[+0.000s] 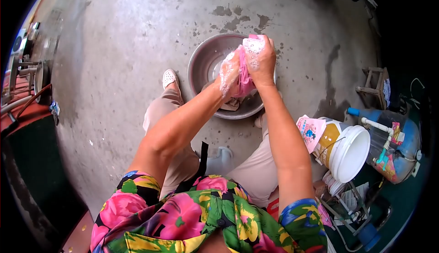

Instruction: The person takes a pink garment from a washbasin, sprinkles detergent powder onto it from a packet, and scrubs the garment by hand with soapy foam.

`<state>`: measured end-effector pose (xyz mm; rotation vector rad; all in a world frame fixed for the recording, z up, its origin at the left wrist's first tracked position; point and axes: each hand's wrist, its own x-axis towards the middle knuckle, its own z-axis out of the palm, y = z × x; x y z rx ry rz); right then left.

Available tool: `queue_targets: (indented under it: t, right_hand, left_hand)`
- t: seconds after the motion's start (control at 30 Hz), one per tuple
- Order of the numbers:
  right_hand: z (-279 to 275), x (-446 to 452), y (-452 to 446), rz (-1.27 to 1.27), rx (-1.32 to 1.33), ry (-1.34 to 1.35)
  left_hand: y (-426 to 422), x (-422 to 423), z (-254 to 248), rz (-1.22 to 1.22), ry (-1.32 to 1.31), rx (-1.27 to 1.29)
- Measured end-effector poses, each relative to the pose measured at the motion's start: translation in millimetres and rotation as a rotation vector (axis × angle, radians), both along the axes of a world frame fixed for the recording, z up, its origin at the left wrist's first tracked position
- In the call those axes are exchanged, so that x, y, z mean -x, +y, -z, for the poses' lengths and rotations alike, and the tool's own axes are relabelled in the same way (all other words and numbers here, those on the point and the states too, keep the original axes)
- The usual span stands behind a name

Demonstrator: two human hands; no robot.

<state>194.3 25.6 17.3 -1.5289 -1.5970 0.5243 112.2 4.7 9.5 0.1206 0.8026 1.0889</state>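
Observation:
A soapy pink cloth (245,80) is bunched between my two hands over a round metal basin (194,63). My left hand (230,72), covered in white suds, is closed on the cloth from the left. On the other side my right hand (262,63) grips it too, with foam across the knuckles. The fingertips of both hands are partly hidden by foam and cloth. In the bottom of the basin lies some brownish wet fabric (229,104), partly covered by my forearm and hands.
Concrete floor with wet patches (233,23) surrounds the basin. To the right are a tipped white bucket (350,150), a blue tank with pipes (402,145) and a small wooden stool (372,88). A shoe (170,78) is left of the basin.

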Motion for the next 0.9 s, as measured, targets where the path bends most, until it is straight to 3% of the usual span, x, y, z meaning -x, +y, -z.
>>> queue_targets:
  t: [0.03,0.1,0.17,0.2,0.23,0.27,0.33,0.37,0.43,0.5,0.53,0.6,0.63,0.7,0.77,0.8,0.83,0.9]
  right_hand:
    - [-0.5,1.7,-1.6,0.002,-0.001,0.003]
    - [-5.6,12.0,-12.9,-0.145,-0.096,0.088]
    - [-17.0,25.4,-30.8,-0.203,-0.164,0.065]
    - [-22.3,28.3,-34.3,-0.257,-0.124,0.068]
    - [-24.1,29.5,-37.7,-0.31,-0.081,0.071]
    - [-10.9,20.5,-24.8,-0.169,-0.101,0.0]
    - [1.9,-9.2,8.7,0.061,-0.077,-0.021]
    - [10.9,-17.2,15.3,0.145,-0.115,-0.079]
    - [-2.0,-7.4,2.9,0.064,-0.096,0.01]
    - [-9.6,17.8,-29.6,-0.113,-0.063,0.139]
    - [-8.5,28.1,-41.8,-0.142,-0.117,0.064]
    - [-13.5,28.7,-43.5,-0.234,-0.156,0.046]
    - [-7.1,21.3,-31.1,-0.162,-0.104,0.096]
    - [-3.4,-3.4,-3.1,-0.025,-0.034,0.123]
    - [6.2,-21.8,9.9,0.044,0.143,0.377]
    - [21.2,-37.1,15.3,-0.039,0.293,0.714]
    - [15.1,-42.3,15.0,-0.04,0.293,0.71]
    - [0.7,-48.3,14.9,0.035,0.417,1.15]
  left_hand:
    - [0.2,-1.7,-2.6,-0.034,-0.056,0.02]
    - [10.3,14.5,37.9,0.119,0.406,-0.414]
    - [17.6,31.5,59.1,0.148,-0.354,-0.194]
    - [23.5,31.8,65.0,0.247,-0.525,-0.237]
    - [19.6,27.8,71.3,0.211,-0.331,-0.29]
    - [15.7,23.5,76.9,0.184,-0.126,-0.325]
    - [7.0,-1.3,3.5,0.024,0.123,-0.048]
    - [7.2,-5.0,13.1,0.048,0.054,-0.075]
    - [13.6,2.3,-7.0,0.047,0.103,0.018]
    - [32.8,25.0,32.3,0.124,0.183,-0.083]
    - [35.0,32.0,31.9,0.108,0.246,-0.092]
    - [28.3,32.8,39.0,0.104,0.063,0.004]
    - [21.4,21.4,26.1,0.021,0.163,-0.074]
    - [16.5,7.0,-8.8,-0.031,0.352,0.037]
    - [27.3,19.4,-10.5,0.017,0.153,0.064]
    - [28.7,26.9,-10.2,0.011,0.179,-0.056]
    - [30.5,35.1,-9.5,-0.003,0.204,-0.175]
    - [35.5,50.3,-1.7,-0.024,0.308,-0.231]
